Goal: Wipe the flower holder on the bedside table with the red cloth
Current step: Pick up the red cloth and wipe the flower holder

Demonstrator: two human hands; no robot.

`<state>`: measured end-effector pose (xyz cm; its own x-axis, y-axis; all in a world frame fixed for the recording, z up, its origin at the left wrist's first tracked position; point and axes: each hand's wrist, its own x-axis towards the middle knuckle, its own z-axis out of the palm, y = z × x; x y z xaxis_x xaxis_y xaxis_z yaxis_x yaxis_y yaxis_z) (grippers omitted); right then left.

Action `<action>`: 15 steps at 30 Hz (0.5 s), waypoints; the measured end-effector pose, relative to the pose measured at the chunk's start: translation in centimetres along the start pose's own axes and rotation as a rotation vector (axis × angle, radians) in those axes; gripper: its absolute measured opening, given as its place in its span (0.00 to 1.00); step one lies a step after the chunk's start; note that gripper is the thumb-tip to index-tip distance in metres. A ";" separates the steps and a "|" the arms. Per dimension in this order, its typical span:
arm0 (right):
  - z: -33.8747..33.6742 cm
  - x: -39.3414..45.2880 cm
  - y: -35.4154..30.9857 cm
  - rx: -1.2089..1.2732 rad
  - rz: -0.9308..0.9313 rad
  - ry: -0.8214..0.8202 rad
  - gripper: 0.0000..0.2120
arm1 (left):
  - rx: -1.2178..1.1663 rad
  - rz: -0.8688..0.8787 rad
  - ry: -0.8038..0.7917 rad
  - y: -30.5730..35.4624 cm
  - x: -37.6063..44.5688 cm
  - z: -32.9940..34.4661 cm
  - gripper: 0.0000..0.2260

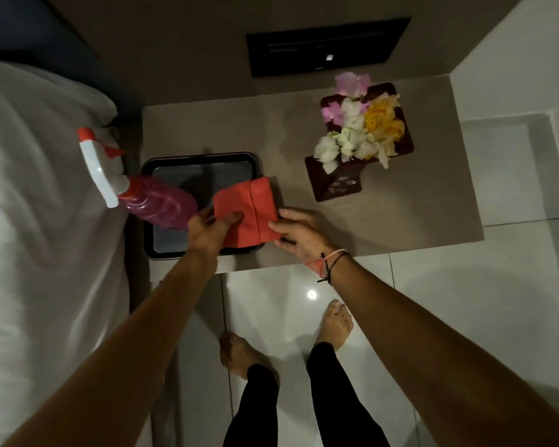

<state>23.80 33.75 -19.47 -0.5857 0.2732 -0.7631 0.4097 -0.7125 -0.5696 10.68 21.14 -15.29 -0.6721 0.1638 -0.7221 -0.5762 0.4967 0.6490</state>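
While you hold the red cloth (247, 214) between both hands above the near edge of the surface (433, 204), nothing has yet touched the flower holder (333, 183). Your left hand (207, 230) pinches the cloth's left edge, thumb on top, and it appears to carry the pink spray bottle (155, 201) too, which slants out over the dark tray (149, 175) with its nozzle towards the bed (46, 221); how the bottle is gripped I cannot tell. Your right hand (300, 235) has a half-spread grip, fingertips pressing the cloth's right edge, probably to keep it folded into a flat pad for wiping.

The holder stands well apart to the right, a dark piece filled with white, pink and yellow flowers (359, 127), its bare near end facing you. That end looks the easiest place to begin, since the blooms overhang the rest and would snag a careless pass.
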 end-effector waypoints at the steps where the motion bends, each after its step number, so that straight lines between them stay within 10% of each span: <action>1: -0.4 -0.2 0.1 0.013 0.007 -0.024 0.23 | -0.058 0.003 -0.071 -0.1 -0.4 -0.1 0.22; 5: -2.0 -2.1 1.0 0.202 -0.041 -0.081 0.18 | -0.155 0.042 -0.380 -0.5 -2.6 0.3 0.20; 8: -3.5 -3.7 2.0 0.371 -0.049 -0.133 0.34 | -0.031 0.052 -0.536 -0.2 -3.9 1.6 0.27; 15: -6.7 -7.8 3.4 0.581 -0.157 -0.161 0.27 | 0.349 0.394 -0.570 0.4 -7.0 7.1 0.16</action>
<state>34.44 33.56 -17.50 -0.7246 0.3350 -0.6023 -0.1110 -0.9192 -0.3778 18.48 26.22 -11.64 -0.3998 0.7500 -0.5269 -0.1007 0.5354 0.8386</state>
